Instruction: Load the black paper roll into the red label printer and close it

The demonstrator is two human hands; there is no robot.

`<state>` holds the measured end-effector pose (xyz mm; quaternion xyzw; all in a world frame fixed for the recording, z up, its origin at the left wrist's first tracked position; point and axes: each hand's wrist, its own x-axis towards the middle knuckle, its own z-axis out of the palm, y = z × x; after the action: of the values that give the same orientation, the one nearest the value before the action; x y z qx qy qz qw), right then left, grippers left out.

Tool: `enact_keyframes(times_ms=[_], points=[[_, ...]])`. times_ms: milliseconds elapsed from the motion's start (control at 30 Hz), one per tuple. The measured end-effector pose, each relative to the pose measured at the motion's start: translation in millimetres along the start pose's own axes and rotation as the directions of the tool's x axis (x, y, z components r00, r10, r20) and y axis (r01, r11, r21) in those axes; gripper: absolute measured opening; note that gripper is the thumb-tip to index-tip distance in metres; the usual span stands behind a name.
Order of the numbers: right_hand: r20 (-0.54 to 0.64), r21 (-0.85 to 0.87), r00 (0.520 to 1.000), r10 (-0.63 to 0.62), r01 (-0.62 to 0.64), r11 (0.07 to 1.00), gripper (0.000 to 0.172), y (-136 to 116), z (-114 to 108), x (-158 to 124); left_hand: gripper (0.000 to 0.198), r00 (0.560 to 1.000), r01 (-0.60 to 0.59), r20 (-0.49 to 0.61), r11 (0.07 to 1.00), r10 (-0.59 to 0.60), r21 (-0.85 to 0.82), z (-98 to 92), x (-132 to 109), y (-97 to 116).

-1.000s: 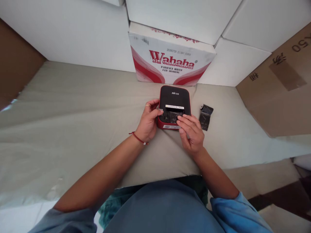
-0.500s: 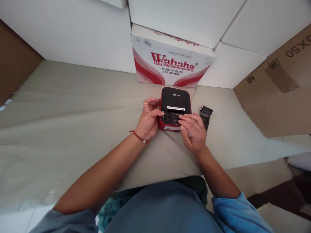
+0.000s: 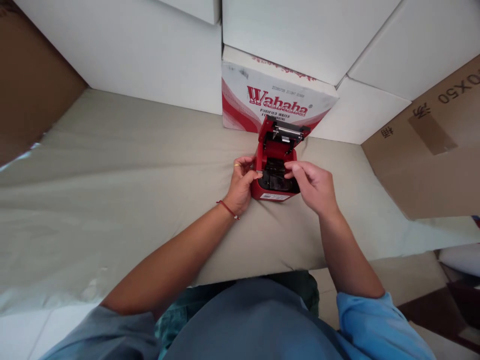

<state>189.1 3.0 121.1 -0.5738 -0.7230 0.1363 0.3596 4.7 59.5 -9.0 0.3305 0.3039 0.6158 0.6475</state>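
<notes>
The open red printer (image 3: 278, 149) is gripped by the left hand (image 3: 241, 188); the right hand (image 3: 318, 187) is half-curled, its hold unclear.

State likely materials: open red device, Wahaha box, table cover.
Red device: probably moulded plastic, smooth satin; even colour, rounded corners.
Wahaha box: likely cardboard, printed, fairly matte; flat panels, scuff mark near the top.
Table cover: matte, probably cloth, given its soft creases; thin vinyl possible.
</notes>
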Motion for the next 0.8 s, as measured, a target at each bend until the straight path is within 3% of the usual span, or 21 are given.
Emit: enact_keyframes(times_ms=[67,167,267,367,633,733,800], points=[[0.181,-0.177,0.98,0.083,-0.051,0.983,0.033,-2.8,-3.5,25.0,0.056,1.0,0.007,-0.016,0.999,-0.008,-0.04,0.7,0.3,1.6],[0.422,-0.517,0.881,0.213,0.041,0.855,0.034,-13.0,-0.1,61.0,0.057,0.999,0.023,-0.04,0.996,-0.026,-0.091,1.8,0.4,4.3],[0.518,-0.686,0.791,0.325,0.158,0.71,0.039,-27.0,10.7,84.5,0.057,0.998,0.043,-0.047,0.993,-0.048,-0.106,2.5,0.7,5.7],[0.549,-0.741,0.75,0.369,0.232,0.631,0.039,-38.1,20.4,95.0,0.057,0.997,0.048,-0.046,0.992,-0.054,-0.113,3.1,0.9,6.1],[0.546,-0.756,0.748,0.378,0.245,0.608,0.038,-34.1,25.1,97.8,0.058,0.997,0.056,-0.053,0.993,-0.062,-0.108,6.4,0.5,8.2],[0.497,-0.761,0.79,0.359,0.198,0.617,0.038,-39.2,14.4,87.2,0.059,0.997,0.056,-0.054,0.992,-0.063,-0.109,6.5,0.4,9.0],[0.426,-0.748,0.85,0.309,0.14,0.649,0.036,-46.2,-3.7,74.0,0.059,0.996,0.062,-0.053,0.992,-0.068,-0.106,6.0,0.1,9.3]])
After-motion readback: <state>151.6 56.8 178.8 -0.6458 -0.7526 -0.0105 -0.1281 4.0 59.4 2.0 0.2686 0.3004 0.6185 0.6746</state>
